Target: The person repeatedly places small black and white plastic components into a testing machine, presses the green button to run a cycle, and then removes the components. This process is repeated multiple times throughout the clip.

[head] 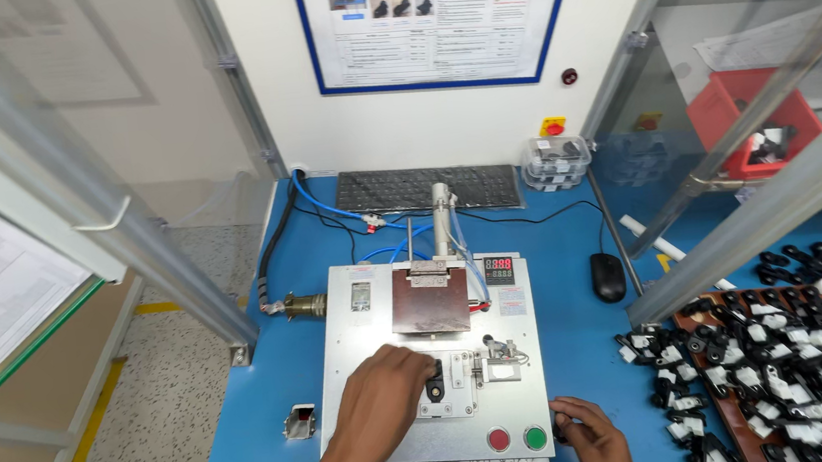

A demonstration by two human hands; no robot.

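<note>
My left hand point(379, 397) rests on the white press fixture point(350, 327), its fingertips on a small black part point(435, 383) seated in the metal nest at the front. My right hand point(589, 435) sits at the fixture's front right corner, fingers curled around what looks like another small black part. A brown plate point(430, 299) hangs under a vertical cylinder point(442, 220) just behind the nest. A red button point(499, 441) and a green button point(535, 437) lie between my hands.
A brown tray point(693, 318) piled with several black and white parts stands at the right. A keyboard point(427, 189), mouse point(608, 276), clear boxes point(555, 162) and a red bin point(720, 101) lie behind. Aluminium posts point(761, 217) frame the blue table point(250, 437).
</note>
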